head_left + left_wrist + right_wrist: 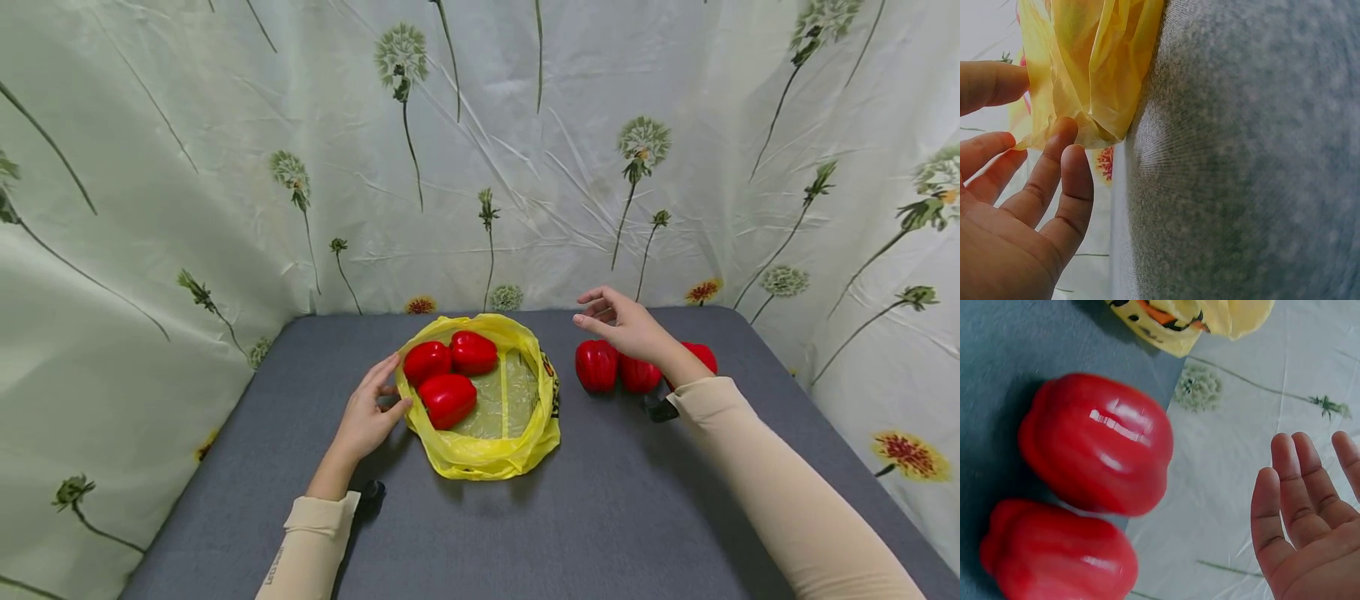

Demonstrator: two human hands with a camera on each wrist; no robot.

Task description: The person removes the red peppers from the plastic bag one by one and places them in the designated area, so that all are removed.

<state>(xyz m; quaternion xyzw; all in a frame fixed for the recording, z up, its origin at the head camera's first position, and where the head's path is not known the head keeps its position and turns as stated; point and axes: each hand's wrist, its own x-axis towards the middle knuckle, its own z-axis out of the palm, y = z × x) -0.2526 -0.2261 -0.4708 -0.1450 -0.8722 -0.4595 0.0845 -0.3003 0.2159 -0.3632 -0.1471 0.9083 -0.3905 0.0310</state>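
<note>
Yellow crinkled plastic bag [487,463] sits open on the dark grey surface [300,396], holding three glossy red bell peppers [448,400]. Your left hand [367,421] touches its left side with loosely spread fingers. Your right hand [628,323], fingers relaxed and slightly apart, hangs near three loose red peppers [597,367] right of the bag, one partly hidden by your arm.

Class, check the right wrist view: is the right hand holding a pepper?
No, the right hand is empty, with a visible gap between its fingers and the red peppers.
</note>
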